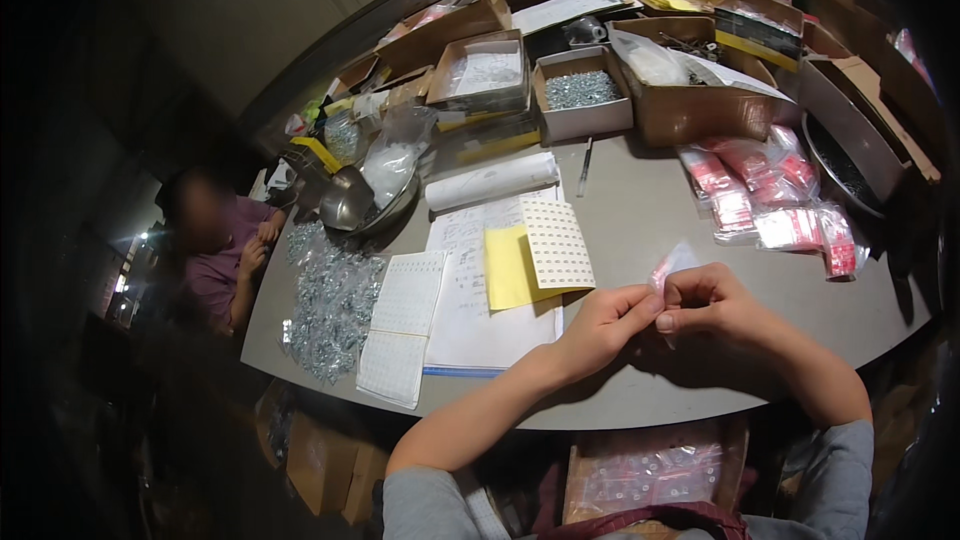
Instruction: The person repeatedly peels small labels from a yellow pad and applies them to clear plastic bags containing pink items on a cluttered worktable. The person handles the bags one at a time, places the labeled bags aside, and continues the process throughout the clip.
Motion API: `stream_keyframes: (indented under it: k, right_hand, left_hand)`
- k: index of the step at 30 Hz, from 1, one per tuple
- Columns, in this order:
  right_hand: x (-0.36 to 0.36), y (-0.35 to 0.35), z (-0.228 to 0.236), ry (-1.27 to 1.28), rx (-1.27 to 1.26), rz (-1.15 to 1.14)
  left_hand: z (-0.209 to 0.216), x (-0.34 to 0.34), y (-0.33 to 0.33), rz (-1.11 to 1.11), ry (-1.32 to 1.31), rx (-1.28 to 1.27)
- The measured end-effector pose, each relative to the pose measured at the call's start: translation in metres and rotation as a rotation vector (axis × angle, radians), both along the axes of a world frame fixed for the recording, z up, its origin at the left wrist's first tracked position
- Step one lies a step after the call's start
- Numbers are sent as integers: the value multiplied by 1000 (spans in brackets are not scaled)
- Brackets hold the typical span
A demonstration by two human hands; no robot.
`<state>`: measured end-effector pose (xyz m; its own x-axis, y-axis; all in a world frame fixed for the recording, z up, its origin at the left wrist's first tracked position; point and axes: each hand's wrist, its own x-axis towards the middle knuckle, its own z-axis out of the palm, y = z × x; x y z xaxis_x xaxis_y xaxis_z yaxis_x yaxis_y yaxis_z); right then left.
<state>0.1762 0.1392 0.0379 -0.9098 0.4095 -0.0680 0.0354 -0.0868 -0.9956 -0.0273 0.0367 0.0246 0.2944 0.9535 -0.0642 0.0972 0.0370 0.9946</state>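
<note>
From my end I have 2 hands working over the near right part of the table [630, 180]. The left hand [612, 320] is drawn in to a pinch, thumb against fingers, on 1 small plastic bag [678, 260]. The right hand [712, 302], fingers curled and thumb pressed in, grips the same bag from the right, the thumb tips nearly meeting. The bag stands up between them, its upper end showing above the fingers; I can't tell what, if anything, is inside.

I judge the step to be working the bag's edge, though I can't tell whether opening or closing it. The next move calls for a firm pinch on both sides and a small, even pull or press. Red-marked bags [732, 212] lie to the far right; a heap of filled bags [332, 310] lies well to the left.
</note>
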Motion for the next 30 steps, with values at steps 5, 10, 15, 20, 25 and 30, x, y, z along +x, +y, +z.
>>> stream_keyframes:
  k: [5,10,15,20,25,30]
  right_hand:
    - [0,2,-3,10,-102,-51]
    - [-4,-1,4,-2,302,-200]
    - [3,13,-6,144,1072,-443]
    - [1,7,-2,286,1196,-498]
    - [8,10,7,413,1475,-450]
    - [16,2,19,468,1432,-445]
  left_hand:
    - [-7,8,-1,133,-199,6]
    - [-13,9,-1,244,28,150]
    - [-3,16,-2,240,-43,-5]
    - [-17,15,3,225,17,190]
    - [-16,17,2,141,-191,122]
    - [-16,9,7,45,-805,-147]
